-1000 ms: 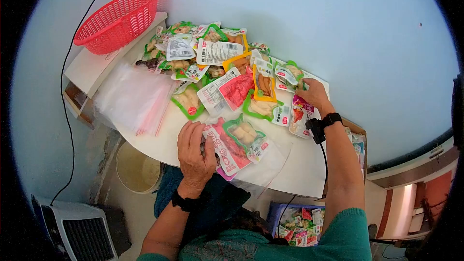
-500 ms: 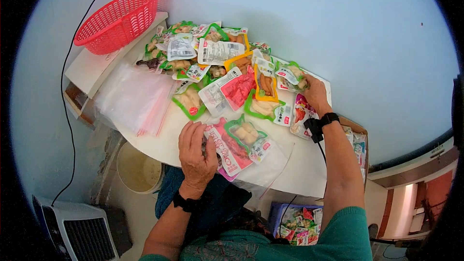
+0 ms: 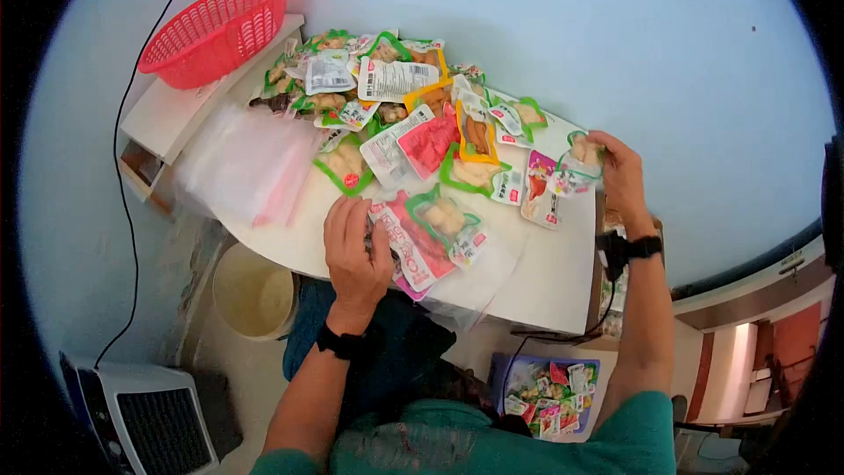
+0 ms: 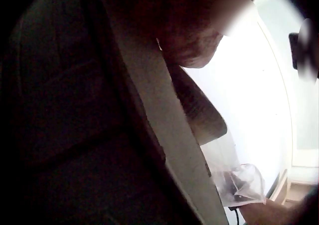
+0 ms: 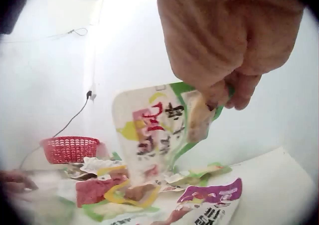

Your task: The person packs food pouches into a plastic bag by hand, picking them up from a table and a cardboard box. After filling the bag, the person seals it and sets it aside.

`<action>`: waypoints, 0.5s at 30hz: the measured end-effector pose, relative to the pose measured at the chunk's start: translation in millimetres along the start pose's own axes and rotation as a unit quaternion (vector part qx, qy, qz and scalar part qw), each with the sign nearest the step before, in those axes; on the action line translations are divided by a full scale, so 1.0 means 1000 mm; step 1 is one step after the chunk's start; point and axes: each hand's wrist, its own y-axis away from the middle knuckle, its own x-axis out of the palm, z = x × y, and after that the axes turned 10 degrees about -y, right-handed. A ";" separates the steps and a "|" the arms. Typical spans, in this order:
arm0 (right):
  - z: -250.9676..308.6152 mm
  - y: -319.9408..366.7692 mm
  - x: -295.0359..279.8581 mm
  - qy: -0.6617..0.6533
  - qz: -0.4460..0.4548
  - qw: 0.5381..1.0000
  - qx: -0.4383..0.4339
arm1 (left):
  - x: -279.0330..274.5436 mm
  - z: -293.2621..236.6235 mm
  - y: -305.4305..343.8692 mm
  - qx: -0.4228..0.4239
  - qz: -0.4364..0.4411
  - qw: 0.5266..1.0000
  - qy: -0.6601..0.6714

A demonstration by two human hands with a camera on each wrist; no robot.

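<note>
In the head view, my right hand (image 3: 622, 178) pinches a green-edged snack packet (image 3: 580, 154) at the table's right side. The right wrist view shows this packet (image 5: 144, 125) hanging from the fingers by its green end, its white printed part lower. My left hand (image 3: 359, 255) rests at the left of a small group of packets, its thumb by a red-and-white packet (image 3: 409, 242). Beside that lies a green-edged packet (image 3: 444, 218); a purple edge peeks out beneath. These overlap a clear plastic bag (image 3: 497, 273) at the front edge. The left wrist view is mostly dark.
A heap of snack packets (image 3: 396, 79) covers the table's back. A purple-and-white packet (image 3: 539, 198) lies near the right edge. Clear bags (image 3: 246, 163) are stacked at left, below a red basket (image 3: 215, 31). A bucket (image 3: 255, 290) and a purple crate (image 3: 498, 378) stand on the floor.
My right hand has lifted the green-edged packet from the right of the heap and carried it right and toward me. The left hand has stayed by the front packets.
</note>
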 end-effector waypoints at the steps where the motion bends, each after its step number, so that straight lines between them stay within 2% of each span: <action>1: 0.003 0.014 -0.005 -0.020 0.022 0.999 0.010 | 0.000 0.000 0.000 0.002 -0.001 1.000 -0.001; 3: 0.018 0.047 -0.018 -0.060 0.067 0.995 0.034 | 0.001 0.002 0.002 0.007 -0.007 1.000 -0.004; 6: 0.047 0.109 -0.013 -0.091 0.172 0.981 0.016 | 0.000 0.001 0.003 0.003 -0.003 1.000 0.009; 9: 0.057 0.140 0.000 0.018 0.152 0.986 0.059 | -0.007 -0.001 0.002 0.011 -0.001 1.000 0.000; 10: 0.049 0.147 0.001 0.050 0.128 0.990 0.038 | -0.010 -0.005 0.002 0.018 0.001 1.000 -0.002; 13: 0.039 0.163 -0.001 0.069 -0.003 0.997 0.032 | -0.024 -0.022 0.003 0.053 0.020 0.998 -0.010; 14: 0.035 0.169 0.000 0.001 -0.057 0.992 0.111 | -0.028 -0.029 0.004 0.068 0.030 0.997 -0.012; 15: 0.045 0.174 0.000 0.071 -0.035 0.987 0.138 | -0.032 -0.036 0.006 0.085 0.043 0.995 -0.007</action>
